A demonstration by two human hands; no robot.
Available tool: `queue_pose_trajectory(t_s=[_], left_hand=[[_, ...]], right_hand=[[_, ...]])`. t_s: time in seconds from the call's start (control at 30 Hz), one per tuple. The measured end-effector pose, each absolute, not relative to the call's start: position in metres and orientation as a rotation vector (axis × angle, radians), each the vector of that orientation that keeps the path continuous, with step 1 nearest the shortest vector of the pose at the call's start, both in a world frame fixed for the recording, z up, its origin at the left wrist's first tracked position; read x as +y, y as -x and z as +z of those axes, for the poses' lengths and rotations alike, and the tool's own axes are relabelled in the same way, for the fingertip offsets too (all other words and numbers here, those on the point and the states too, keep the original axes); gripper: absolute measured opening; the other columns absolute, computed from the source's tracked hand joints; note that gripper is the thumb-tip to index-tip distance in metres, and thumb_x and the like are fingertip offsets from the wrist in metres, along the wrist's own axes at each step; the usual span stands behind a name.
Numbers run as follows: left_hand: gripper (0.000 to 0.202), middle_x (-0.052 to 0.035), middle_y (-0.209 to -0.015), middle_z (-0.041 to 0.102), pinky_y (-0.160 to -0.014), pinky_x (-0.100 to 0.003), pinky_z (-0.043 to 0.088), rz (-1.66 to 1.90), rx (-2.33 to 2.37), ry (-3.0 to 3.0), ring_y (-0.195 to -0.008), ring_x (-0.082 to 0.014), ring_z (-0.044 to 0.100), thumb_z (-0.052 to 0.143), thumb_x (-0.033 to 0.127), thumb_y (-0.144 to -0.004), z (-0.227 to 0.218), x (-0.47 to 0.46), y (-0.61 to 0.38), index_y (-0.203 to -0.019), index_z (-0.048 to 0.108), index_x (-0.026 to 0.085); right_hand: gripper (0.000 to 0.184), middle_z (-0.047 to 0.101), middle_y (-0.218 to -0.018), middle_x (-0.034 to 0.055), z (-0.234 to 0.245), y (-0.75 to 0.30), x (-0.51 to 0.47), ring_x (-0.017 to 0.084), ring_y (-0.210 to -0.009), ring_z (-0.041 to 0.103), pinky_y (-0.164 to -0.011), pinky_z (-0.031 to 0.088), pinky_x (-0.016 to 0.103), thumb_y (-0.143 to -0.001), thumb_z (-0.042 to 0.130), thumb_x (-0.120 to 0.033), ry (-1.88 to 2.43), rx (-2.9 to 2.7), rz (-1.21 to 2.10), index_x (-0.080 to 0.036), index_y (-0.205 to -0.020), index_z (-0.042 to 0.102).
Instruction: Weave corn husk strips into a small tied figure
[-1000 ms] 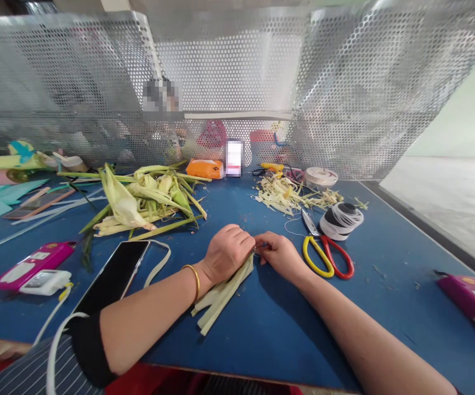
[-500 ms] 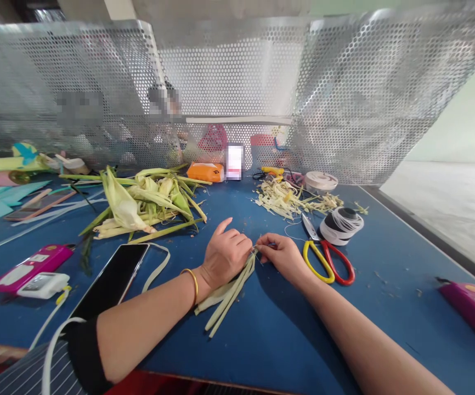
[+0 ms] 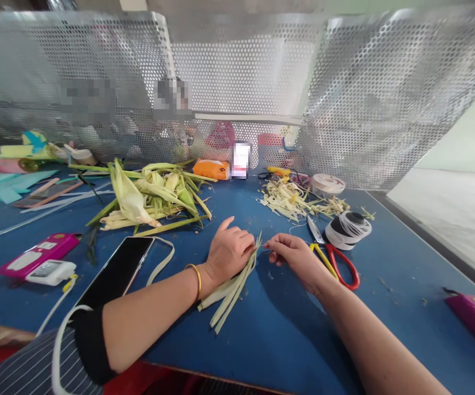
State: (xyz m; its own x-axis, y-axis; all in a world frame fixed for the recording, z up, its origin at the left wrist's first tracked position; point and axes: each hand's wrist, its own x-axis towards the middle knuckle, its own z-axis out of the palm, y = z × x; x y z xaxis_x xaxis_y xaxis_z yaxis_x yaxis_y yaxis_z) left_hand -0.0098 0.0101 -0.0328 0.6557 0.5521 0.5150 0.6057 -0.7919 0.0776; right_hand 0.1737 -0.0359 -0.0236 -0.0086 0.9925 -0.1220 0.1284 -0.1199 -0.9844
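Observation:
My left hand (image 3: pixel 230 249) is closed around a bundle of pale green corn husk strips (image 3: pixel 237 293) near the middle of the blue table. The strips' tips poke out past the fingers, and their long ends spread on the table under the wrist. Just to the right, my right hand (image 3: pixel 290 255) pinches a fine white thread beside the tips, a short gap from them. Scissors (image 3: pixel 346 267) with one yellow and one red handle lie beyond the right wrist, partly covered by it. Against their blades stands a spool of white thread (image 3: pixel 348 230).
A heap of corn husks (image 3: pixel 159 192) lies at the left, with a phone (image 3: pixel 116 271) in front and a magenta device (image 3: pixel 42 252) beside it. Shredded husk scraps (image 3: pixel 284 198) and a white tape roll (image 3: pixel 328 184) sit behind the scissors. Perforated metal panels (image 3: pixel 241 71) close off the back.
My right hand has drawn slightly away from the bundle, opening a gap. The strips' tips now show above my left fingers. The whole view has shifted a little.

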Motion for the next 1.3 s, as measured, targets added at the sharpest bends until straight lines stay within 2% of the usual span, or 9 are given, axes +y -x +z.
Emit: queue_pose_trajectory(t_s=[0.27,0.4,0.47,0.53,0.67,0.8,0.93,1.07,1.3], left_hand=[[0.022,0.0003,-0.069,0.066,-0.109,-0.047,0.028,-0.828,-0.99,2.782,-0.07,-0.0157,0.059,0.052,0.023,-0.09,-0.035,0.01,0.01,-0.071,0.062,0.019],[0.021,0.001,-0.072,0.069,-0.11,-0.047,0.025,-0.842,-1.034,2.853,-0.073,-0.0156,0.061,0.055,0.023,-0.09,-0.035,0.012,0.011,-0.072,0.066,0.02],[0.019,0.0002,-0.072,0.07,-0.104,-0.044,0.031,-0.823,-1.152,2.884,-0.074,-0.0165,0.061,0.058,0.022,-0.087,-0.034,0.013,0.011,-0.069,0.065,0.02],[0.018,-0.0007,-0.071,0.069,-0.091,-0.039,0.039,-0.8,-1.315,2.917,-0.074,-0.0178,0.061,0.061,0.022,-0.084,-0.034,0.014,0.011,-0.066,0.063,0.02],[0.016,-0.0006,-0.07,0.066,-0.069,-0.029,0.039,-0.886,-1.633,3.032,-0.072,-0.0173,0.058,0.062,0.027,-0.08,-0.034,0.018,0.011,-0.065,0.061,0.02],[0.016,-0.0009,-0.077,0.065,-0.067,-0.026,0.041,-1.326,-1.737,3.234,-0.071,-0.0141,0.056,0.061,0.029,-0.079,-0.035,0.022,0.011,-0.067,0.059,0.018],[0.02,0.002,-0.065,0.059,-0.058,-0.023,0.04,-1.653,-1.886,3.438,-0.057,-0.0106,0.051,0.063,0.035,-0.078,-0.035,0.019,0.008,-0.072,0.058,0.017],[0.022,0.0029,-0.058,0.058,-0.053,-0.022,0.037,-1.705,-1.94,3.564,-0.052,-0.0096,0.051,0.061,0.038,-0.081,-0.033,0.014,0.005,-0.077,0.057,0.016],[0.017,0.001,-0.067,0.062,-0.056,-0.023,0.04,-1.49,-1.735,3.596,-0.055,-0.0099,0.054,0.052,0.031,-0.087,-0.035,0.017,0.005,-0.076,0.054,0.017]], right_hand=[[0.036,0.065,-0.07,-0.0001,-0.032,-0.162,-0.033,0.011,-0.054,0.058,-0.055,0.044,0.025,-0.077,0.063,-0.054,1.208,-1.148,1.254,-0.02,-0.076,0.052],[0.032,0.059,-0.061,-0.0033,-0.04,-0.169,-0.027,0.011,-0.05,0.056,-0.052,0.042,0.024,-0.08,0.058,-0.051,1.277,-1.163,1.209,-0.021,-0.073,0.049],[0.027,0.056,-0.054,-0.0047,-0.043,-0.171,-0.026,0.012,-0.048,0.052,-0.051,0.04,0.024,-0.084,0.053,-0.045,1.333,-1.309,1.146,-0.022,-0.071,0.047],[0.024,0.053,-0.05,-0.0057,-0.044,-0.171,-0.026,0.012,-0.048,0.05,-0.053,0.039,0.025,-0.088,0.048,-0.039,1.389,-1.488,1.036,-0.023,-0.071,0.045],[0.021,0.056,-0.056,-0.0051,-0.042,-0.169,-0.031,0.014,-0.054,0.054,-0.057,0.041,0.026,-0.093,0.042,-0.032,1.437,-1.676,0.89,-0.024,-0.073,0.042],[0.019,0.057,-0.061,-0.0044,-0.042,-0.168,-0.032,0.014,-0.058,0.056,-0.059,0.041,0.026,-0.095,0.038,-0.029,1.425,-1.779,0.84,-0.025,-0.077,0.042],[0.018,0.056,-0.062,-0.0043,-0.045,-0.168,-0.031,0.015,-0.058,0.055,-0.061,0.041,0.026,-0.094,0.038,-0.028,1.41,-1.822,0.8,-0.025,-0.077,0.041],[0.017,0.057,-0.063,-0.0038,-0.044,-0.168,-0.031,0.014,-0.058,0.056,-0.061,0.041,0.026,-0.094,0.037,-0.028,1.399,-1.802,0.82,-0.025,-0.078,0.041],[0.017,0.056,-0.06,-0.0048,-0.041,-0.169,-0.031,0.014,-0.057,0.054,-0.06,0.039,0.026,-0.094,0.037,-0.027,1.409,-1.825,0.827,-0.025,-0.077,0.04]])
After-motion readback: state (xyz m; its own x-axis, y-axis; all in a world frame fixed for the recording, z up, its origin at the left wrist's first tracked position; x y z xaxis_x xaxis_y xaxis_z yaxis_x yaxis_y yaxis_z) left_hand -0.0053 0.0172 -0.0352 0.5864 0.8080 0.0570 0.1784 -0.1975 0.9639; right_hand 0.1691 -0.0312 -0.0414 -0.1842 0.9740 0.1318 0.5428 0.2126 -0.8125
